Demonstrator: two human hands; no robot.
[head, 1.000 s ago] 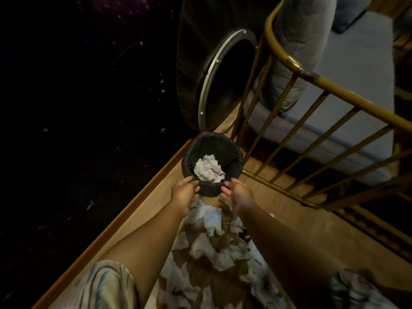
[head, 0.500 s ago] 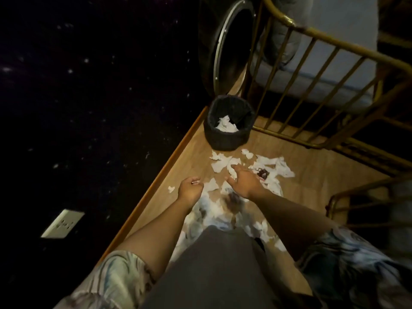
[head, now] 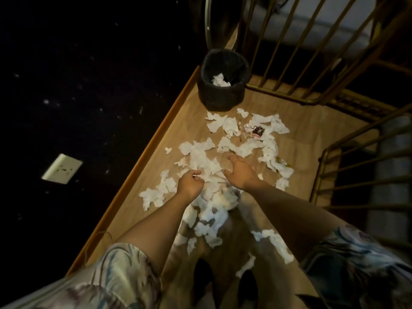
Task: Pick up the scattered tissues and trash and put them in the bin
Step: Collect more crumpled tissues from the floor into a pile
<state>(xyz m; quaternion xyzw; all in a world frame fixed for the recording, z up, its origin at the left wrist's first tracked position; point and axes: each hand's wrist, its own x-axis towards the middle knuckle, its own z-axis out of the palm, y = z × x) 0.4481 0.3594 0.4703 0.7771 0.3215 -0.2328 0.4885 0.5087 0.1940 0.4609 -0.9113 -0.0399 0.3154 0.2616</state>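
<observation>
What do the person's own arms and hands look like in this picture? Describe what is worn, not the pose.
Both hands, the left hand and the right hand, are bare: no gloves, rings, watch or bracelets that I can make out. The forearms are uncovered too. Each upper arm ends in a short, loose sleeve: the left sleeve is pale with grey-blue streaks, and the right sleeve looks darker with pale swirls.

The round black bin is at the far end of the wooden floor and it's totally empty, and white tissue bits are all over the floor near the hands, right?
Not quite. The round black bin is not empty: the head view shows crumpled white tissue already inside it. The rest holds: it stands at the far end of the wooden floor, with white tissue bits scattered near the hands.
</observation>
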